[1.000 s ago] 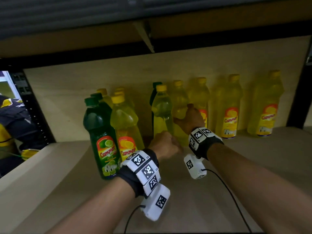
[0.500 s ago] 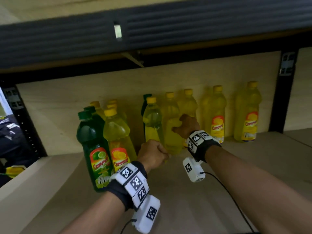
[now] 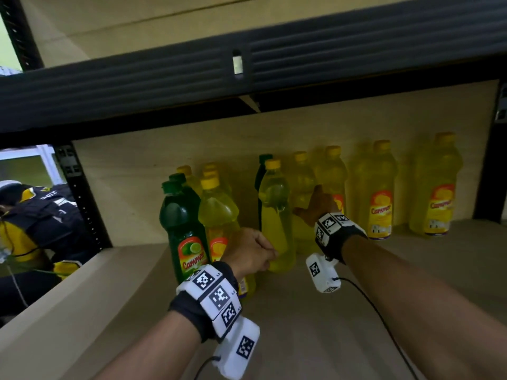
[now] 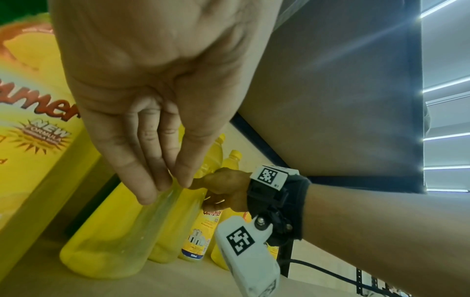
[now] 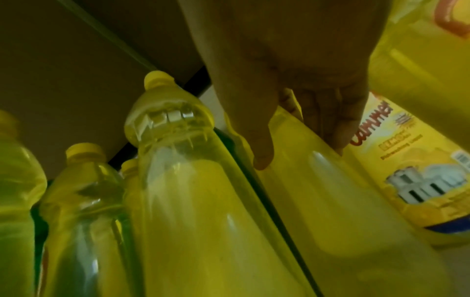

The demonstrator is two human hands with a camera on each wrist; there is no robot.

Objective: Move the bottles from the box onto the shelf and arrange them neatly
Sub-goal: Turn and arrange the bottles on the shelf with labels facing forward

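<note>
Two hands are occupied on the shelf [image 3: 343, 311]: an unlabelled yellow bottle [image 3: 277, 215], upright with its cap up, is pinched low by the left hand [image 3: 251, 249], while its neighbouring yellow bottle [image 3: 301, 198] is clasped by the right hand [image 3: 318, 207].

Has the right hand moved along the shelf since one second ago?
No. The right hand still holds the same unlabelled yellow bottle, just left of the labelled yellow bottle; only the camera tilted.
</note>
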